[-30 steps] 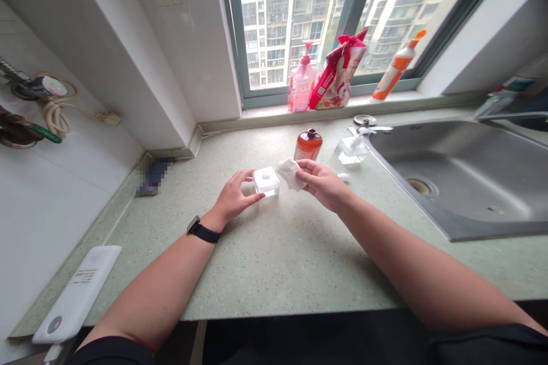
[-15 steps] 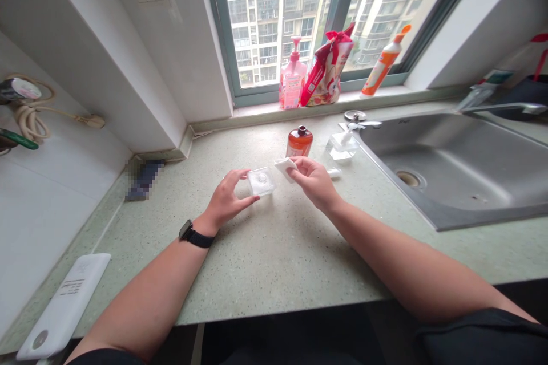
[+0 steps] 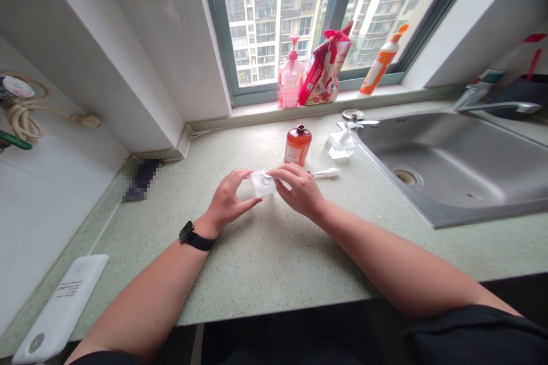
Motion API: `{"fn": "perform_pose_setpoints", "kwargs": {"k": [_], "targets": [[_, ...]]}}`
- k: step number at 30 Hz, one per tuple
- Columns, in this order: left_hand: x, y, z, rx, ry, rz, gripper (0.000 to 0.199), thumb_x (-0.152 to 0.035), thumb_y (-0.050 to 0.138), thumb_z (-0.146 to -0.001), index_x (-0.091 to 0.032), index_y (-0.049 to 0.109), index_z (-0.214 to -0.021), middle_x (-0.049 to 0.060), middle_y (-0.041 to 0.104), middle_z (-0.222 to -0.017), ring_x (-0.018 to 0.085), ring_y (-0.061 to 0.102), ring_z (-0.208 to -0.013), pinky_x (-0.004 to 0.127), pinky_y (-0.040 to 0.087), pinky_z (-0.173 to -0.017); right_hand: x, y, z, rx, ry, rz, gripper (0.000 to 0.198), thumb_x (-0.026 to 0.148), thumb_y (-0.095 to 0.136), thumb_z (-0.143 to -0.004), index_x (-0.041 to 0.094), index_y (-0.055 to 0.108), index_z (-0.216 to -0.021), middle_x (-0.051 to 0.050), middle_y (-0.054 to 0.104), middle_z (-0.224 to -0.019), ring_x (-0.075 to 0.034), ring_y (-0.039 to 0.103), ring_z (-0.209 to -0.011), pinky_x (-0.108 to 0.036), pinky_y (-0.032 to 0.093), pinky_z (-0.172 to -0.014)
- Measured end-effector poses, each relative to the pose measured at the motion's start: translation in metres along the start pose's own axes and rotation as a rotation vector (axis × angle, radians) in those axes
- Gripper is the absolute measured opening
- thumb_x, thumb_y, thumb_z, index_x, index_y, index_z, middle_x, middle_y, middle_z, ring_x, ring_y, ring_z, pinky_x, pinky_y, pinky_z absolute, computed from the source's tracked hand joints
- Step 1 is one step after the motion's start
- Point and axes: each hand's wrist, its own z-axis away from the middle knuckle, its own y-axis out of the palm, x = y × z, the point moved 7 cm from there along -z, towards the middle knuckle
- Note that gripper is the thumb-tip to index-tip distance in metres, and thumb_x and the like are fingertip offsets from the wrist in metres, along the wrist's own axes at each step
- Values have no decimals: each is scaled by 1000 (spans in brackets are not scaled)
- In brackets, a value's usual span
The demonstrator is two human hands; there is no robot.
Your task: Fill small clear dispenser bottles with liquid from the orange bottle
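My left hand (image 3: 229,197) grips the side of a clear square container (image 3: 262,189) with a round opening in its top, thumb at the near side and fingers at the far side. My right hand (image 3: 299,189) reaches over the container's right part, its fingers pressing a folded white tissue (image 3: 266,175) onto the top; most of the tissue is hidden under the fingers. Just behind stands an uncapped amber bottle (image 3: 298,147) with a label. A white tube-like piece (image 3: 326,173) lies right of my right hand.
A clear block-shaped pump dispenser (image 3: 341,145) stands beside the steel sink (image 3: 432,219). On the sill are a pink pump bottle (image 3: 291,82), a red bag (image 3: 327,71) and an orange-and-white bottle (image 3: 379,71). A white flat device (image 3: 64,302) lies at the counter's left edge.
My right hand has moved left and down with the white tissue, from beside the container onto its top. My left hand keeps its hold on the container.
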Motion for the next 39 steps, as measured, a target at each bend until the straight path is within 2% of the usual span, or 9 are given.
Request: {"fn": "perform_pose_setpoints", "kwargs": {"k": [6, 12, 17, 24, 35, 39], "targets": [[-1, 0, 1, 2, 4, -22, 63, -49, 84, -89, -27, 59, -143, 12, 70, -136, 33, 65, -131, 54, 52, -114, 7, -2, 1, 48, -49, 0, 30, 22, 59, -99, 28, 77, -122, -7, 76, -105, -25, 68, -96, -46, 57, -93], [-3, 0, 1, 12, 7, -33, 62, -49, 83, -90, -28, 60, -143, 12, 69, -137, 33, 65, -132, 54, 52, -114, 9, -2, -2, 73, -62, -23, 27, 34, 57, -106, 30, 79, -121, -7, 76, -104, -25, 67, -97, -47, 54, -93], [-3, 1, 1, 8, 36, -46, 61, -47, 84, -89, -28, 59, -142, 12, 70, -135, 33, 65, -130, 53, 53, -112, 7, -2, -3, 77, -74, -4, 24, 31, 59, -106, 32, 79, -120, -5, 77, -103, -24, 66, -97, -45, 53, -92], [-4, -1, 2, -16, 91, -51, 62, -45, 87, -88, -27, 59, -140, 12, 70, -132, 34, 66, -127, 54, 54, -110, 12, -8, 0, -4, -173, 8, 23, 25, 61, -105, 26, 78, -119, -5, 77, -98, -22, 67, -92, -41, 51, -88], [-5, 0, 2, -13, 86, -49, 61, -45, 87, -88, -29, 61, -141, 11, 70, -134, 33, 67, -126, 54, 55, -110, 20, -9, 0, 41, -293, 113, 21, 25, 58, -107, 28, 76, -118, -5, 77, -104, -22, 65, -98, -41, 48, -91], [-5, 0, 2, -15, 80, -44, 61, -45, 87, -87, -29, 61, -140, 11, 69, -133, 33, 66, -126, 53, 55, -109, 18, -10, 1, 23, -274, 119, 23, 25, 59, -107, 29, 76, -121, -4, 78, -102, -22, 66, -95, -42, 48, -92]]}}
